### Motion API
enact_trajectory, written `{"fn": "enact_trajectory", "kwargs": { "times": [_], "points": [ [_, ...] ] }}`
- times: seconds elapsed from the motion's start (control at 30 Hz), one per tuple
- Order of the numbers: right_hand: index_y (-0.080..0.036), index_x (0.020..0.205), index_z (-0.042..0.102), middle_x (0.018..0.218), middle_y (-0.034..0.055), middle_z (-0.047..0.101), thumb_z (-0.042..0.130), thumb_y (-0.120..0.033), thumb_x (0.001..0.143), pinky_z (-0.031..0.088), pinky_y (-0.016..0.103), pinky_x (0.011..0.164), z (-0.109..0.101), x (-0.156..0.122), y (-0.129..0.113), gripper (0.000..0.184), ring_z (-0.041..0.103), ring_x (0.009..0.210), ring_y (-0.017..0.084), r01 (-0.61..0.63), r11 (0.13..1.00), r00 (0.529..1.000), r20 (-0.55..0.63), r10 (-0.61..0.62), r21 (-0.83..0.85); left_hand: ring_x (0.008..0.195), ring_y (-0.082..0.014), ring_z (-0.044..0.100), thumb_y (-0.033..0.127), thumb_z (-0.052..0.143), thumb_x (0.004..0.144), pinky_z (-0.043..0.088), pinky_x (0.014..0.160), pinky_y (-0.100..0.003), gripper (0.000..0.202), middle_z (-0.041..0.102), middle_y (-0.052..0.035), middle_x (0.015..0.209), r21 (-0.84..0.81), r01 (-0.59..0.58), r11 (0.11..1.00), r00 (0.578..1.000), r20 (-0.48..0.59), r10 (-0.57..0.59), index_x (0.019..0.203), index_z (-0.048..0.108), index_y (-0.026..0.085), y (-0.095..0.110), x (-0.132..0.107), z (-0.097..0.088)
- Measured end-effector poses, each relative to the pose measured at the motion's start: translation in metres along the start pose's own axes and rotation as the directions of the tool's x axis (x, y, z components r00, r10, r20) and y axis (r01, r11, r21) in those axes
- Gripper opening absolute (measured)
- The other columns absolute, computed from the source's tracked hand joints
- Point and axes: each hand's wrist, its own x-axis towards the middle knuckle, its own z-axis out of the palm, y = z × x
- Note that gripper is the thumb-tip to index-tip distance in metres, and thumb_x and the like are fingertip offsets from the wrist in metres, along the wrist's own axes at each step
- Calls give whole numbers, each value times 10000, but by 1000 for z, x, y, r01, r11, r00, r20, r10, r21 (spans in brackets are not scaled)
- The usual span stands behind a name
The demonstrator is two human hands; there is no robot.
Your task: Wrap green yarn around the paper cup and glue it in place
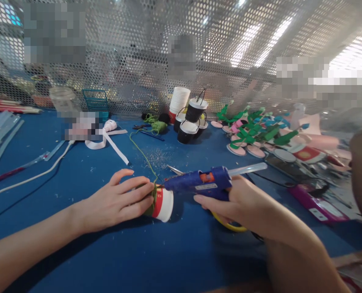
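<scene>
Risk, as I judge it: the nozzle of the blue plastic hot-glue gun (199,183) sits right by the left fingertips (148,191). If the cup rolls, hot glue could reach skin or miss the yarn.

Right hand (229,203): grip closed round the gun's handle.

Left hand (122,199): fingers flat, slightly spread, pressing down the small red-and-white paper cup (162,204), which lies on its side mid blue bench (181,252).

Green yarn strand (141,152) trails toward 12 o'clock. Black cups with wire handles (191,122) stand at 1 o'clock.

A blue glue gun (199,184), a red-and-white cup (162,203) wound with green yarn (152,179), blue table (181,252).
</scene>
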Motion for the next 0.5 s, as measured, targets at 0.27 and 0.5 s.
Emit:
{"fn": "enact_trajectory", "kwargs": {
  "times": [0.27, 0.5],
  "points": [
    [-193, 578, 517, 411, -47, 487, 541, -441, 708, 340, 202, 370, 1, 3, 7, 281, 433, 378, 94, 13, 1000, 999, 34, -13, -18, 1060, -232, 508, 67, 354, 886, 299, 937, -444, 208, 607, -100, 1063, -26, 10, 1000, 1000, -12, -11, 1010, 506, 134, 1, -4, 4],
    [-191, 605, 510, 427, -47, 461, 522, -423, 735, 337, 208, 374, 1, 0, 4, 265, 400, 389, 91, 21, 1000, 999, 44, -21, 10, 1070, -201, 498, 80, 302, 904, 292, 961, -416, 231, 614, -85, 1049, -1, 15, 1000, 1000, -12, -15, 997, 503, 145, 1, -2, 2]
  ]
}}
